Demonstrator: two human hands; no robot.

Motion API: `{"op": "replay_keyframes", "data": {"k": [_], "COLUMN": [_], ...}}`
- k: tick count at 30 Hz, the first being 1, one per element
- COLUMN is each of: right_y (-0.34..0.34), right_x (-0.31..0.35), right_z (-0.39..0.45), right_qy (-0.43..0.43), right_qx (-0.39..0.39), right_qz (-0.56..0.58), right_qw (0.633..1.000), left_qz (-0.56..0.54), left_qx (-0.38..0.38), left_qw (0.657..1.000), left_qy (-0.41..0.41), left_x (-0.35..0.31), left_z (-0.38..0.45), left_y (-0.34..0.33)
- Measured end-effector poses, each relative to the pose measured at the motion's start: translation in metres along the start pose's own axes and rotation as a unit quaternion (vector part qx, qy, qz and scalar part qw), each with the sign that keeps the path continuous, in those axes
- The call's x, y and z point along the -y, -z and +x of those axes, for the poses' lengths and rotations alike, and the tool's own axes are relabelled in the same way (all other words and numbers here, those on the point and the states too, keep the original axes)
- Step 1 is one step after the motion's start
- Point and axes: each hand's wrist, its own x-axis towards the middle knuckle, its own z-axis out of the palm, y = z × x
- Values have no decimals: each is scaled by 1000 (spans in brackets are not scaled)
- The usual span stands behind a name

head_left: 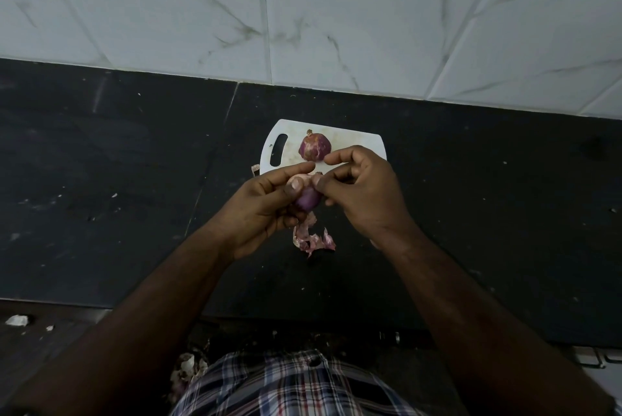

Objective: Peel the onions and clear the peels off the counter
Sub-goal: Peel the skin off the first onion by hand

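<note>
**Peeling a small red onion by hand**

The left hand (266,203) cups a small, half-peeled purple onion (306,198) just in front of the white plastic cutting board (350,143). The right hand (365,192) pinches its papery skin at the top. Best to pull in strips toward the root. Loose pink peels (314,239) lie nearer the person; a second, unpeeled onion (315,147) sits on the board.

Marbled white wall tiles (336,12), dim light

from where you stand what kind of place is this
Most likely a home kitchen. A dark stone counter runs along a white marble-look tiled wall, and a white cutting board holds an onion while both hands peel another.
</note>
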Motion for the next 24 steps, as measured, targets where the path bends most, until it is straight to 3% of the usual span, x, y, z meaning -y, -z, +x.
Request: {"op": "replay_keyframes", "data": {"k": [8, 24], "right_y": [1, 1], "right_x": [0, -2], "right_z": [-2, -3], "right_qy": [7, 126], "right_qx": [1, -47], "right_qz": [21, -122], "right_qw": [1000, 983], "left_qz": [-50, -152], "left_qx": [-2, 48], "left_qw": [998, 978], "left_qy": [27, 132], "left_x": [6, 13], "left_z": [0, 5], "left_y": [1, 1]}}
